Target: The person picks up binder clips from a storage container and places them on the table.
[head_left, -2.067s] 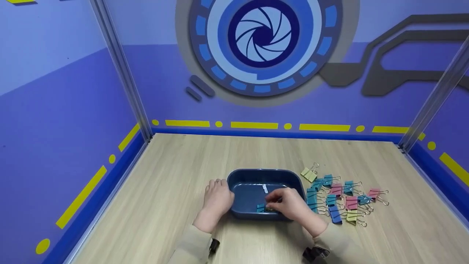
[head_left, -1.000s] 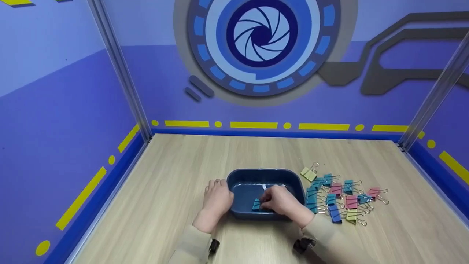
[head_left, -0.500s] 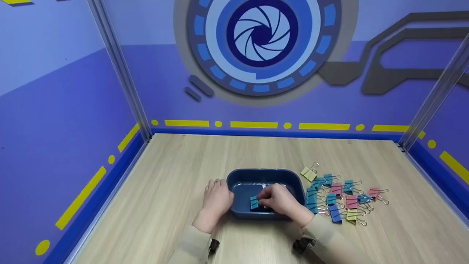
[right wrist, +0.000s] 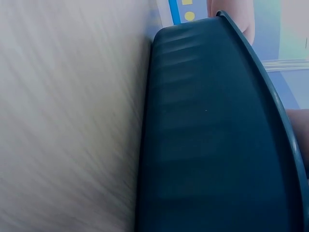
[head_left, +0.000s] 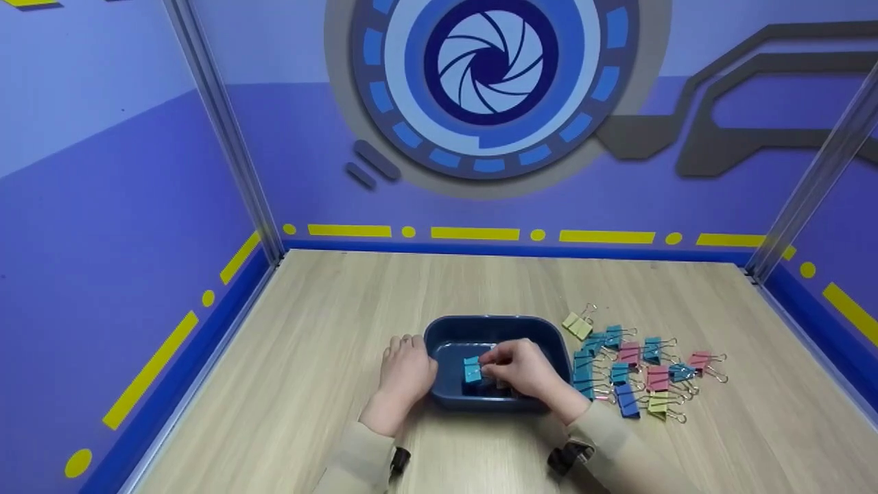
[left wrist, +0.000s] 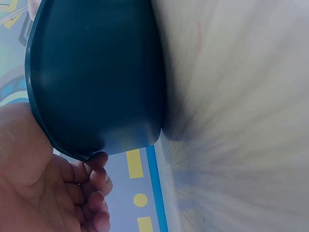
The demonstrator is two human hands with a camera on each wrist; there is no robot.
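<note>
A dark blue rectangular tub [head_left: 446,401] stands on the table. At its left end my left hand [head_left: 406,370] grips the rim; in the left wrist view the thumb lies over the rim [left wrist: 30,72] and the fingers curl on the outside. Over the inside of the tub, my right hand [head_left: 525,370] pinches a teal binder clip [head_left: 472,369] by its handle end, between thumb and forefinger. Part of that clip's handles is hidden by the fingers. The right wrist view shows mostly the tub's outer wall [right wrist: 207,121], with the clip out of sight.
Right of the tub lie several binder clips: teal ones [head_left: 584,370], pink ones [head_left: 657,378], a blue one [head_left: 627,401] and yellow ones [head_left: 658,405]. Another yellow clip [head_left: 577,325] lies farther back. Patterned panels [head_left: 384,206] enclose the wooden table [head_left: 329,309].
My right hand has moved a little left inside the tub and taken hold of the teal clip, which is now raised and turned. My left hand has stayed on the rim.
</note>
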